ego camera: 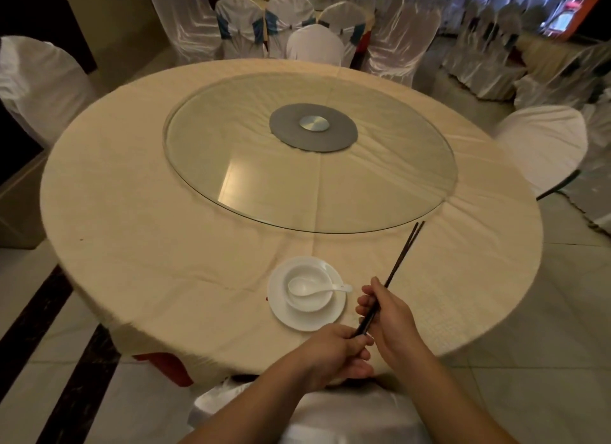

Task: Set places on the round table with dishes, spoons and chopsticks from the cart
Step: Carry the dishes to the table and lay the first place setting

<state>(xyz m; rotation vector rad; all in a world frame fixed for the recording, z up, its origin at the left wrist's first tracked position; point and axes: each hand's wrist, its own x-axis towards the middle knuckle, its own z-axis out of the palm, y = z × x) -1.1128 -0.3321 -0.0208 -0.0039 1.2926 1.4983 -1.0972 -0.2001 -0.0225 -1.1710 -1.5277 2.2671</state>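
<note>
Round table [132, 212] under a cream cloth, filling most of the view, near edge partly covered by two forearms. Glass turntable [380, 166] centred on it, grey disc and metal hub showing through, cloth creases visible beneath. White-covered chairs [545, 146] around the table, one at far left cut off by the frame, one directly below hidden mostly by the arms; more covered chairs and another table behind, dim and blurred. One place set at the near edge: white plate [297, 318] holding a white bowl [309, 300], white spoon [305, 286] lying in the bowl with its handle out over the rim toward the right. Just right of the plate, dark chopsticks [401, 257], a pair held together, slanting up and away, tips near the turntable's rim, contact with the cloth unclear. Right hand [386, 314] closed around the middle of the pair; left hand [334, 347] pinching the near ends, which are hidden inside the fingers. Cart out of view.
</note>
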